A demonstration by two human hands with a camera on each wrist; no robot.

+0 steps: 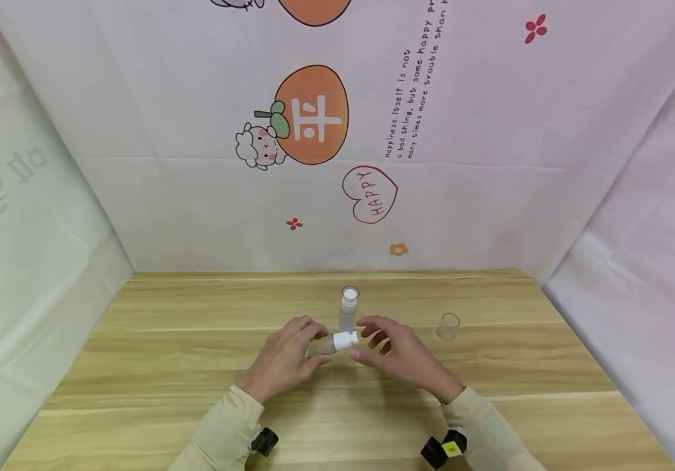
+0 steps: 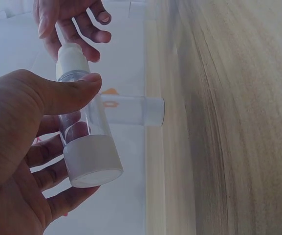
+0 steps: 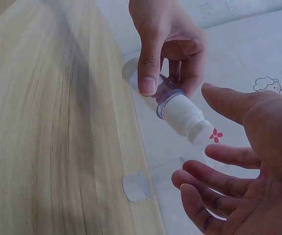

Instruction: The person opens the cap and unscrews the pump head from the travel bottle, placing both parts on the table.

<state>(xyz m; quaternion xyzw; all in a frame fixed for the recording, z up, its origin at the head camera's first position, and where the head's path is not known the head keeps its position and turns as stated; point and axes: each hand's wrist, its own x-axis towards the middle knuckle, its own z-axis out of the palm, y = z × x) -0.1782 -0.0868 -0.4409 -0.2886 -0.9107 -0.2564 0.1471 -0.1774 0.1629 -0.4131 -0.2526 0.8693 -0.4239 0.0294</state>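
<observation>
My left hand (image 1: 283,356) grips a small clear pump bottle with a white pump head (image 1: 345,340), tilted on its side so the head points right. In the left wrist view the thumb lies across the clear body, above the bottle's white base (image 2: 93,159), with fingers behind it. My right hand (image 1: 401,353) is held just beyond the pump head, fingers spread and loosely bent, with nothing in it. From the right wrist view, a gap shows between its fingers and the white head (image 3: 182,115).
A second clear bottle with a white top (image 1: 347,314) stands upright on the wooden table (image 1: 196,307), right behind the held one. Farther right sits a clear cap (image 1: 447,328). A printed white cloth (image 1: 461,209) hangs at the table's back edge.
</observation>
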